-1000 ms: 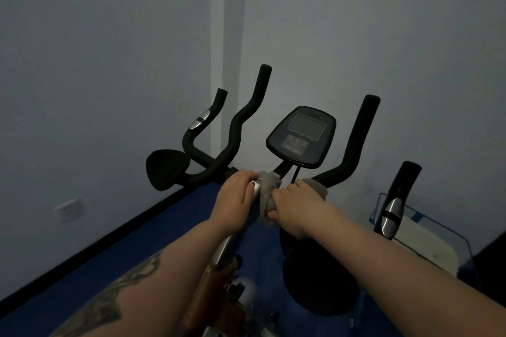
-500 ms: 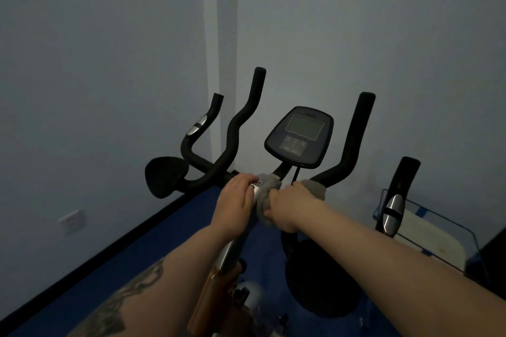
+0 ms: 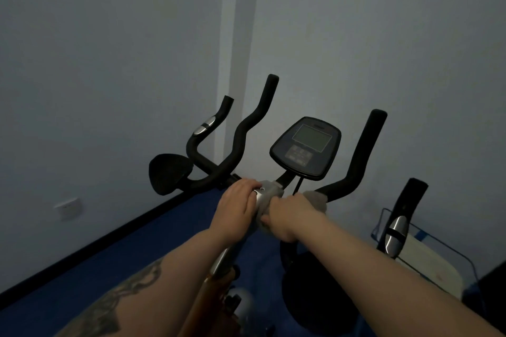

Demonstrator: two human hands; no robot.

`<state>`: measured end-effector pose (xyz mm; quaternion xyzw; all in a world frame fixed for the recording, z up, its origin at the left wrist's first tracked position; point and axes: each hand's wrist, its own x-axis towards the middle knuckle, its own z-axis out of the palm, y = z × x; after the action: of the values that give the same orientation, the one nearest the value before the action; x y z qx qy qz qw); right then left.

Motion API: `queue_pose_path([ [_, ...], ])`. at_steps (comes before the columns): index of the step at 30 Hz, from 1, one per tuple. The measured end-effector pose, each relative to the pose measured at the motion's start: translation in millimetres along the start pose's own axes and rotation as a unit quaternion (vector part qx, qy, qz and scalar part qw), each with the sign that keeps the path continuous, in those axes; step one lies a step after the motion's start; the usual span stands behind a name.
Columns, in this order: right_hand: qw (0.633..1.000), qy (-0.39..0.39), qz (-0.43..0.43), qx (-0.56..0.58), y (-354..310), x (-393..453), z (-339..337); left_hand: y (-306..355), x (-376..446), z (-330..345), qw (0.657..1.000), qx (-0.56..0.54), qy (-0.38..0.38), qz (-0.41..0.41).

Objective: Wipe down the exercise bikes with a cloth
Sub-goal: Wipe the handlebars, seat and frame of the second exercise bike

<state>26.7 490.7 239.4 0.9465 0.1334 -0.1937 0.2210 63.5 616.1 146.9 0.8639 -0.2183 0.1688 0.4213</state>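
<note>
Dim corner of a room, detail lost in shadow. Exercise bike (image 3: pixel 227 257) cut off by the bottom edge, lower frame hidden behind two forearms; orange part under the left arm hard to make out. Grey cloth (image 3: pixel 269 194) bunched over the centre of the handlebar (image 3: pixel 241 139), partly covered by the right hand (image 3: pixel 287 216), fingers curled round it and the bar, one end of the cloth poking out at 2 o'clock from the knuckles. Left hand (image 3: pixel 236 204) just beside the cloth at its 9 o'clock, fingers curled over the silver stem top (image 3: pixel 258 195), fingertips touching the cloth edge. Console (image 3: pixel 305 148) at 12 o'clock from the hands, screen dark, buttons blurred. Second handlebar grip (image 3: pixel 398 224) at 3 o'clock, its base out of sight. Wall socket (image 3: pixel 68 206) at 9 o'clock. Blue floor (image 3: pixel 131 249) beneath.
</note>
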Motion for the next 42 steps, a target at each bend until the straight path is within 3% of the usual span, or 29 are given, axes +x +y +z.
queue_pose_path([
  [3,0.998,-0.025,-0.050,0.006,7,2,-9,2,0,0,1.000,0.008,0.006,0.008],
  [9,0.993,0.031,0.000,-0.117,-5,-7,18,4,-1,0,1.000,0.003,0.001,0.001],
  [13,1.000,-0.027,-0.005,0.006,1,6,-3,2,-2,2,1.000,0.014,0.018,-0.001],
  [15,0.998,-0.019,-0.037,0.054,14,7,-12,3,-2,1,1.000,0.019,0.023,0.003],
  [17,0.999,-0.003,-0.050,0.010,14,0,-10,5,-2,0,1.000,0.017,0.017,0.004],
  [20,0.995,0.039,0.009,-0.087,-5,-13,12,6,-3,-1,1.000,0.006,0.008,0.002],
  [22,0.994,0.059,0.043,-0.085,-10,-12,21,4,-2,0,1.000,0.002,0.008,0.002],
  [26,0.996,-0.014,0.019,-0.082,-7,13,7,3,-3,2,1.000,0.011,0.026,0.004],
  [28,0.999,-0.032,-0.018,-0.022,1,21,3,2,-3,3,1.000,0.011,0.024,-0.001],
  [30,0.998,0.001,-0.051,0.022,12,21,5,3,-2,2,1.000,0.004,0.014,-0.016],
  [34,0.975,0.212,-0.010,0.065,12,8,34,7,-9,4,0.995,-0.048,0.012,-0.082],
  [38,0.852,0.336,0.088,0.391,8,11,36,11,-29,17,0.984,-0.096,0.071,-0.131],
  [40,0.846,0.325,0.071,0.417,3,21,30,15,-36,24,0.974,-0.127,0.105,-0.157],
  [42,0.883,0.253,0.034,0.393,-3,36,26,16,-40,27,0.964,-0.163,0.130,-0.165],
])
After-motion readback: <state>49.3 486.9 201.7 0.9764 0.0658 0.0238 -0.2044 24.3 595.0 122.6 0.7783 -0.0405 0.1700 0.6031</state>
